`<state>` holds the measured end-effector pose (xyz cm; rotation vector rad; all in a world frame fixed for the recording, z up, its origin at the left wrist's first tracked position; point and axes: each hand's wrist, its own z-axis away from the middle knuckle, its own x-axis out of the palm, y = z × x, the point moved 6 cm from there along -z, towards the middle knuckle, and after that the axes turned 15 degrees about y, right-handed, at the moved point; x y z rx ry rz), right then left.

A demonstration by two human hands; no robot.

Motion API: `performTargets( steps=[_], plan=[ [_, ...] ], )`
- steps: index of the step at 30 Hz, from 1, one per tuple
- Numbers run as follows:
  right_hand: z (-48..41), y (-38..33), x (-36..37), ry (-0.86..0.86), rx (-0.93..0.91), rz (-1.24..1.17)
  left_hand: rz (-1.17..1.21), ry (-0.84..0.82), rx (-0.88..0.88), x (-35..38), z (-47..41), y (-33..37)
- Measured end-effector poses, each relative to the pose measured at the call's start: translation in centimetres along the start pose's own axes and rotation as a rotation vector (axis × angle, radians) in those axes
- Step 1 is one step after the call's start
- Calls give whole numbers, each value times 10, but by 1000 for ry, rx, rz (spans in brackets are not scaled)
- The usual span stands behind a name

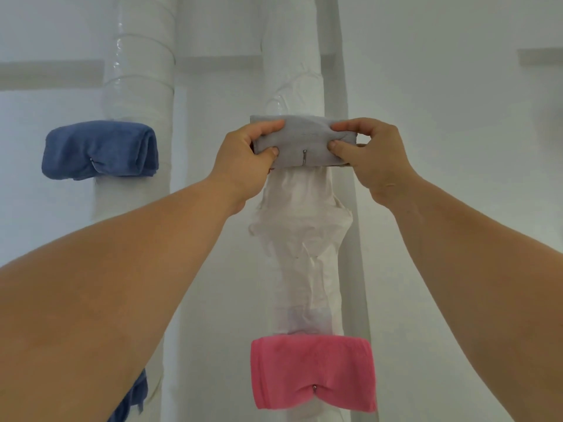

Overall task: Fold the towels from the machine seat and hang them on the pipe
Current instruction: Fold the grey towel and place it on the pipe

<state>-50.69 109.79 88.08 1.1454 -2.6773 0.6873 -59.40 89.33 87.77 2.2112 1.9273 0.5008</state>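
A folded grey towel (304, 138) lies across the front of the right white wrapped pipe (292, 71), at chest height, with a small metal hook (303, 156) poking through its lower middle. My left hand (246, 156) pinches the towel's left end between thumb and fingers. At the towel's right end, my right hand (368, 150) pinches it the same way. Lower on the same pipe hangs a folded pink towel (313, 373) on its own hook.
A folded blue towel (100, 150) hangs on the left white pipe (140, 71). Another blue towel (134, 397) shows low on that pipe, partly behind my left forearm. Crumpled white wrapping (301, 226) covers the right pipe between the grey and pink towels. White wall behind.
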Motion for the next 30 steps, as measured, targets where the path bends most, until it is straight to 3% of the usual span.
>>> performTargets(
  steps=[7,11,19,26,30],
  plan=[
    [17,8,4,-63,65,-85,67,52,-71,1,11,-17],
    [16,3,4,-45,-42,63,31,44,-74,1,13,-16],
    [28,-16,1,-72,-226,401,-366,96,103,-2,10,-4],
    [48,-16,1,-361,-82,634,-582,1,94,-3,31,15],
    [57,-23,-2,-399,-37,647,-734,39,128,-11,50,35]
  ],
)
